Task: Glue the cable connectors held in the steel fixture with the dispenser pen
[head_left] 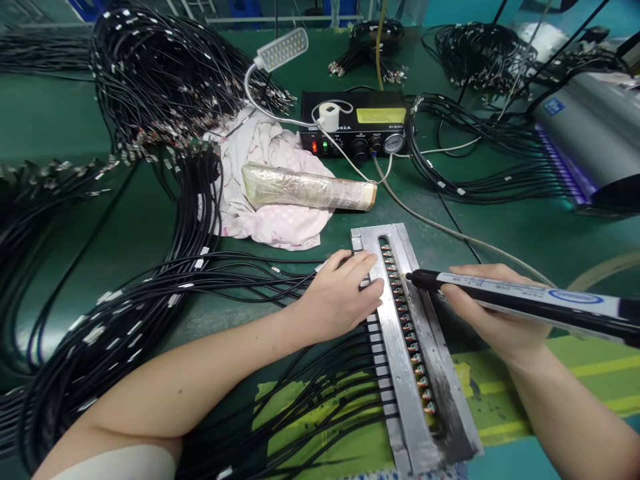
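Observation:
My left hand (345, 293) lies flat, fingers stretched out, on the left edge of a long metal fixture (397, 360) and on the black cables (310, 393) that feed into it. A row of small connector ends (407, 327) sits in the fixture's slot. My right hand (493, 310) is closed around a dispensing syringe pen (525, 300). The pen's black tip (413, 275) points at the connectors near the upper part of the row.
A black dispenser controller (360, 127) stands behind, with a hose running to the pen. A wrapped roll (307, 189) lies on a pink cloth (270, 220). Large bundles of black cables (160, 107) fill the left. A grey machine (590, 133) sits at right. A gooseneck lamp (283, 49) stands behind.

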The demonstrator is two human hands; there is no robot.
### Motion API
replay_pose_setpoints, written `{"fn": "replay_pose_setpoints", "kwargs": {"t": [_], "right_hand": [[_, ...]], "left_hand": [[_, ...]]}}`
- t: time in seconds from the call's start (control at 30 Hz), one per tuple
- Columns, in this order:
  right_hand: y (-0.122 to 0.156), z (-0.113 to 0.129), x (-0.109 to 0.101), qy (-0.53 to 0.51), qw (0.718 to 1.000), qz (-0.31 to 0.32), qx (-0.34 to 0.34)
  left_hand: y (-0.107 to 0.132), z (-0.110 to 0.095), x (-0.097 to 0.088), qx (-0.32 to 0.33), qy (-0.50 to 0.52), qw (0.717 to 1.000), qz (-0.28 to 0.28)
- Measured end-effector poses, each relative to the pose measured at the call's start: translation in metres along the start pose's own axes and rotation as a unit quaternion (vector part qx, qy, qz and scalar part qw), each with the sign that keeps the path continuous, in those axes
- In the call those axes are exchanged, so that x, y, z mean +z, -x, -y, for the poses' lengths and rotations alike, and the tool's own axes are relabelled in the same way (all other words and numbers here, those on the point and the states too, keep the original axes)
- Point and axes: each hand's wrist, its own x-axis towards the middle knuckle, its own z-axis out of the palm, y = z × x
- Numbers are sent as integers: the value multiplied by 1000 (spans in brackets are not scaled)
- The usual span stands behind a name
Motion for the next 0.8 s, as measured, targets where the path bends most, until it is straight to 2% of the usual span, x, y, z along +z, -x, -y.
{"fn": "replay_pose_setpoints", "kwargs": {"t": [0.27, 0.6, 0.8], "right_hand": [[-1, -2, 1, -6, 1000, -4, -24], [-2, 4, -2, -3, 1000, 2, 4], [-2, 2, -3, 4, 1000, -5, -23]], "left_hand": [[-1, 0, 0, -1, 1, 1000, 1], [0, 1, 0, -1, 4, 1000, 1], [0, 0, -1, -1, 4, 1000, 6]]}}
